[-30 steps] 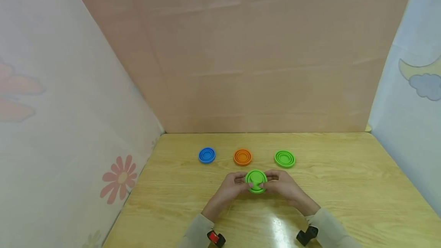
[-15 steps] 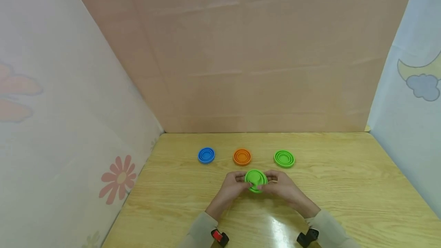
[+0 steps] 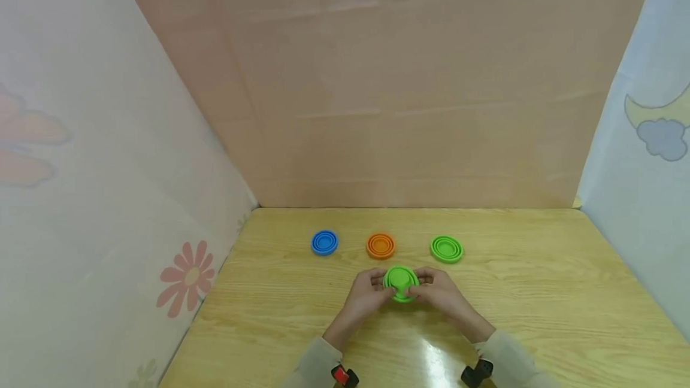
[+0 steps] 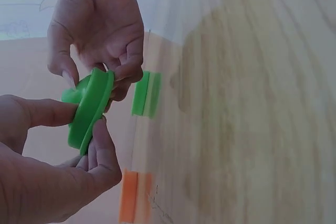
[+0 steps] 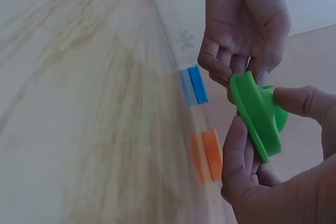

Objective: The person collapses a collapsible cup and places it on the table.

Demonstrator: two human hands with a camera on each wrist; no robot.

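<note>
Between both hands, just above the table, is a green collapsible cup (image 3: 401,277). My left hand (image 3: 366,298) pinches its left side, thumb on the face towards me and fingers behind the rim. On the opposite side my right hand (image 3: 441,297) grips it the same way. From the left wrist, the green cup (image 4: 90,111) appears edge-on, its middle bulging out near the thumbs. The right wrist view shows the cup (image 5: 257,114) with its wall dented between the thumbs. Fingers hide part of the rim.
Behind the hands, a blue collapsible cup (image 3: 324,243), an orange one (image 3: 380,246) and another green one (image 3: 446,249) lie flat in a row on the wooden table (image 3: 539,292). A brown backdrop (image 3: 409,106) rises at the table's far edge, with pale panels on both sides.
The thumbs have shifted slightly on the held green cup, and its dented middle looks a little different. Both hands stay in nearly the same place, and the three cups behind lie still.
</note>
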